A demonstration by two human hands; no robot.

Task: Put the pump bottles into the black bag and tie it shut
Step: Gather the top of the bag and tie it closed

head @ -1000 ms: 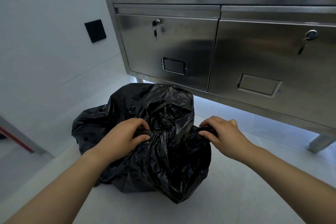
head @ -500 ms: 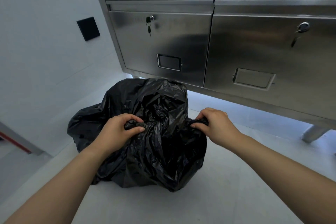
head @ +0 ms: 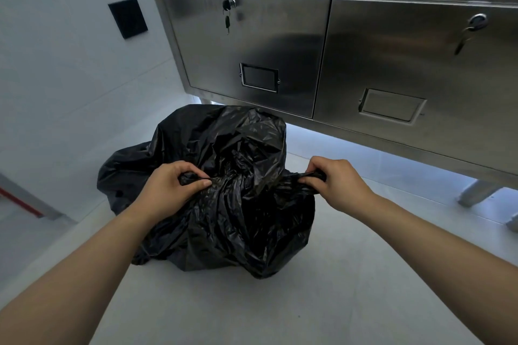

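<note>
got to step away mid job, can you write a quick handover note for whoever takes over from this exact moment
Left hand: grip shut on a twisted strand of the black bag, at the left of its gathered mouth.
Right hand: grip shut on the other strand, held out to the right.
The bag sits on the pale floor in front of the steel cabinet, bulging and gathered at the top.
Pump bottles: none visible outside the bag; what is inside cannot be seen.
Done: the mouth is gathered and the two strands cross at the centre.
Left: whether the knot holds cannot be told; pull it tight and add a second tie if it is loose.
</note>
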